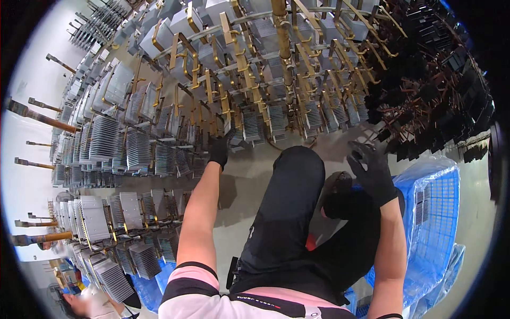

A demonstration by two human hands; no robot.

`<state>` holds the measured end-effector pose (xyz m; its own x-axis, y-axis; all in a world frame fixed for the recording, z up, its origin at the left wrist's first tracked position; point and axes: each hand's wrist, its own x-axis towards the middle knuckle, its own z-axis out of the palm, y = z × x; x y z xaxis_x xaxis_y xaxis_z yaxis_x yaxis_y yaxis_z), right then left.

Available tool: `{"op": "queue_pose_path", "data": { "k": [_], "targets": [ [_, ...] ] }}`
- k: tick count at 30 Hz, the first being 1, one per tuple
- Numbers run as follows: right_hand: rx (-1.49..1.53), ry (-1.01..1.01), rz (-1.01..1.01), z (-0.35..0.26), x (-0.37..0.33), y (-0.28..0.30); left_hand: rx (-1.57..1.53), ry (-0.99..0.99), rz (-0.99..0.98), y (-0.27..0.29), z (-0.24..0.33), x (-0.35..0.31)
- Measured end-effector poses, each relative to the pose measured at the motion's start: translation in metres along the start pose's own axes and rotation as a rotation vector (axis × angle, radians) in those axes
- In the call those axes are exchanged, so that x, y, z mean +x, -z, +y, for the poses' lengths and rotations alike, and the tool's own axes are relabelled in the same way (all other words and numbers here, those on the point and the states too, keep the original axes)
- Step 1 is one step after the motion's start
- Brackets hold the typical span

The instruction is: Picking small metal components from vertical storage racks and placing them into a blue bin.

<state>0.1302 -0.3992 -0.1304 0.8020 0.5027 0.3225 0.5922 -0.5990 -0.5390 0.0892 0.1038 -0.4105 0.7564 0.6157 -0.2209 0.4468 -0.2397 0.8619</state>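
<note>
My left hand [219,151], in a black glove, reaches to the lower edge of a hanging rack. Its fingers are closed at the edge of a grey metal heat sink [237,139], which hangs tilted there; the fingertips are partly hidden. More finned heat sinks [277,118] hang in a row just to the right, on brass-coloured hooks [244,64]. My right hand [372,173], also black-gloved, is raised above my bent leg with its fingers curved and apart, and nothing shows in it. It is nearest to black-coated parts [409,133] hanging at the right.
Racks dense with silver heat sinks [104,139] fill the left side, with rod ends [42,117] jutting outward. A blue plastic crate [443,212] lined with clear film stands close by my right arm. A person [93,303] is at the lower left. My knee [300,159] is near the rack.
</note>
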Motion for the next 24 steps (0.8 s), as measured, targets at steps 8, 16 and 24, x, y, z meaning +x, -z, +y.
{"op": "queue_pose_path", "data": {
  "k": [8, 16, 24],
  "targets": [
    [0.004, -0.049, -0.019, 0.002, -0.001, 0.001, -0.009, -0.408, -0.010, 0.007, -0.018, -0.030],
    [0.195, -0.122, 0.014, -0.012, -0.014, -0.009, 0.143, -0.385, 0.079, 0.034, 0.066, -0.207],
    [0.929, -0.291, -0.163, -0.123, -0.022, 0.056, -0.054, -0.975, 0.020, -0.011, 0.272, -0.279]
  ]
}}
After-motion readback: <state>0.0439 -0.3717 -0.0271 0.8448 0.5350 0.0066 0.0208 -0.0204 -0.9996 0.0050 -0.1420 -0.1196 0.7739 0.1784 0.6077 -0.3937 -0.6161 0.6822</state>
